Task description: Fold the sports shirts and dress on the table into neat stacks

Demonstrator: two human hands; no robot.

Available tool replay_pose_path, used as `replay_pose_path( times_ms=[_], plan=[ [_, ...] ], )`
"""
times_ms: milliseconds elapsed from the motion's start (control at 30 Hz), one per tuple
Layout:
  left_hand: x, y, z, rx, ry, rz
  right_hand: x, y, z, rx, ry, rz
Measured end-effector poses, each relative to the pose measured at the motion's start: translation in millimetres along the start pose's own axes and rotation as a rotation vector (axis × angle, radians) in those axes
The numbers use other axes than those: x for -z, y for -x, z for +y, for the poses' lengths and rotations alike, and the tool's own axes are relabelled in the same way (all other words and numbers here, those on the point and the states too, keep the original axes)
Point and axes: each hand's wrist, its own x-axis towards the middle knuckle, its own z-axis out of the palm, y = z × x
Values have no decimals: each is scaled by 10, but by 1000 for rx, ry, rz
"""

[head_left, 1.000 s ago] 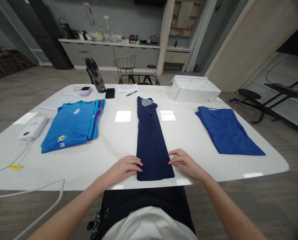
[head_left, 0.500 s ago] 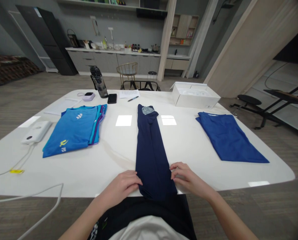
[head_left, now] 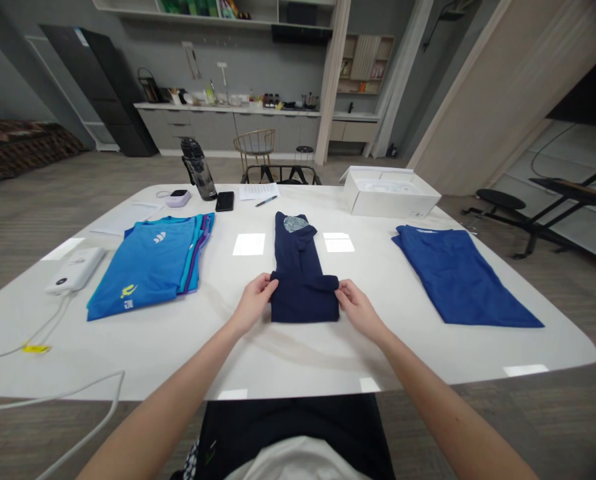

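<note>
A navy garment (head_left: 302,280) lies folded lengthwise at the middle of the white table (head_left: 288,353), its near end doubled over onto itself. My left hand (head_left: 254,303) pinches the left corner of that doubled end. My right hand (head_left: 357,308) pinches the right corner. Both hands hold the flap a little above the lower layer, about halfway up the garment. A pale patterned patch shows at the garment's far end.
A stack of folded light-blue shirts (head_left: 151,267) lies to the left, a folded blue shirt (head_left: 458,277) to the right. A white box (head_left: 391,193), bottle (head_left: 198,170), phone (head_left: 225,201), pen and paper sit at the far edge. A white power bank (head_left: 73,270) with cables is at far left.
Both hands gripped the garment's near end at the table's front edge, lifted it and carried it away from me, folding it over the garment's middle.
</note>
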Motion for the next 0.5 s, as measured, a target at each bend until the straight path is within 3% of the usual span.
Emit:
replay_pose_path(
  times_ms=[133,233,367,500],
  plan=[
    [-74,-192,-50,209,183,61,-65,-359,77,-172,-6,-9],
    [-117,-209,-58,291,273,22,-103,-452,80,-268,90,-52],
    [-163,-199,20,305,334,-41,-168,-468,53,-142,21,-65],
    [-185,-323,193,126,433,-87,-186,-590,-71,26,-146,7]
  ],
)
